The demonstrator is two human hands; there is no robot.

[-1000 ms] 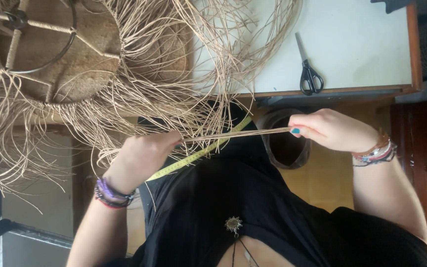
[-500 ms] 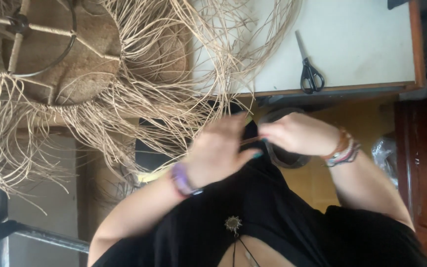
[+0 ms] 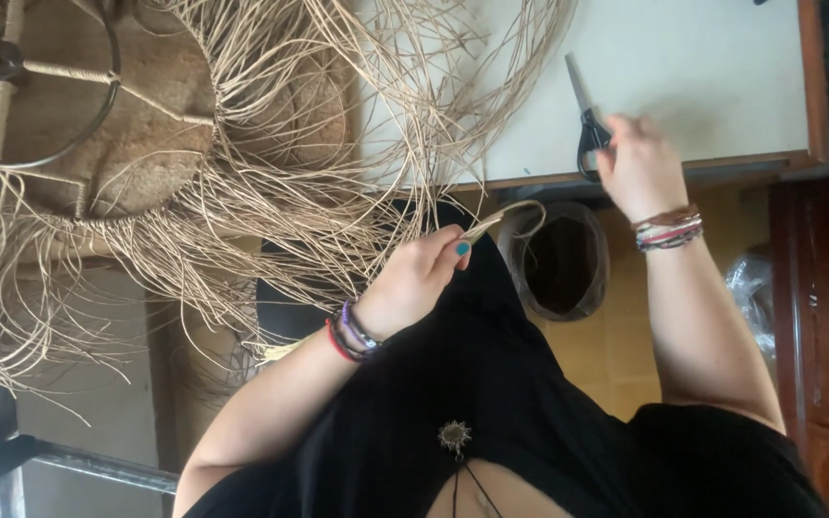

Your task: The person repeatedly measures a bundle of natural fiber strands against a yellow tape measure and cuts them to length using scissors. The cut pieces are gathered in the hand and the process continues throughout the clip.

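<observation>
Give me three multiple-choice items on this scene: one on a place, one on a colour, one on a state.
1. Where do the scissors lie?
A. on the white table
B. on the floor
C. on the person's lap

2. What colour is the painted nail on the left hand?
A. red
B. teal
C. black

3. What is the left hand doing?
A. lying flat and open
B. gripping the scissors
C. pinching straw strands

Key: 1 A, they rest on the tabletop at the right hand. 2 B, the nail shows teal. 3 C, its fingers close on a thin bundle of strands.
</observation>
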